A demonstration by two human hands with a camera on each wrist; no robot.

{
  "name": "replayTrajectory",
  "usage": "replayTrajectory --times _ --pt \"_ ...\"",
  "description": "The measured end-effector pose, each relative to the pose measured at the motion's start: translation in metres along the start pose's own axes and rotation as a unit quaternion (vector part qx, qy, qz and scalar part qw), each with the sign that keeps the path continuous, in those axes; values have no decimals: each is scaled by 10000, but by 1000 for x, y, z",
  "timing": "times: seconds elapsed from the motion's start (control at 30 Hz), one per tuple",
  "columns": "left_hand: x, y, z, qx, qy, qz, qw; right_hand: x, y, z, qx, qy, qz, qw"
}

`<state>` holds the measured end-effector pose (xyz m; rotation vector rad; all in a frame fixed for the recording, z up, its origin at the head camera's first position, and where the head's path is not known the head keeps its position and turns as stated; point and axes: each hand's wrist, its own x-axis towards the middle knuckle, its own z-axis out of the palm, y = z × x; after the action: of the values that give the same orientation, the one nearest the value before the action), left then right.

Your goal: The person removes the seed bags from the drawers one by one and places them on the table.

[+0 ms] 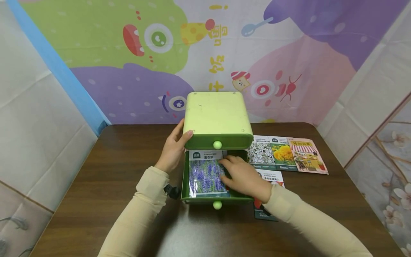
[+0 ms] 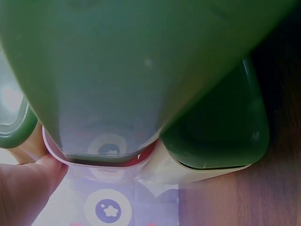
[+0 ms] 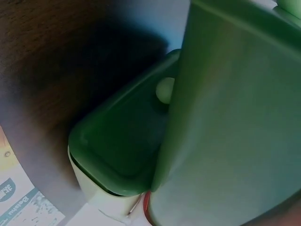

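Lower drawer (image 1: 199,201) out from the box (image 1: 216,112); purple-flower packet (image 1: 205,176) lying inside, face up. Right hand (image 1: 242,174) over its right edge, fingers loosely spread; contact hard to judge. Another packet (image 1: 261,214) on the desk (image 1: 122,167), partly below that wrist. Left hand (image 1: 171,150) at box's left side, fingers extended, thumb at top front corner. Farther right, three packets (image 1: 282,155) in a row. Cartoon cloth (image 1: 128,84) behind.
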<state>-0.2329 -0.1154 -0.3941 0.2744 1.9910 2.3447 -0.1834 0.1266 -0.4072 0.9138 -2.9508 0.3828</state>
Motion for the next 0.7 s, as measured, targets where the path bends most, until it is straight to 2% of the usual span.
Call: replayTrajectory --times 0.7 --pt "0 0 0 12 37 14 10000 1 -1 5 -260 -120 -128 9995"
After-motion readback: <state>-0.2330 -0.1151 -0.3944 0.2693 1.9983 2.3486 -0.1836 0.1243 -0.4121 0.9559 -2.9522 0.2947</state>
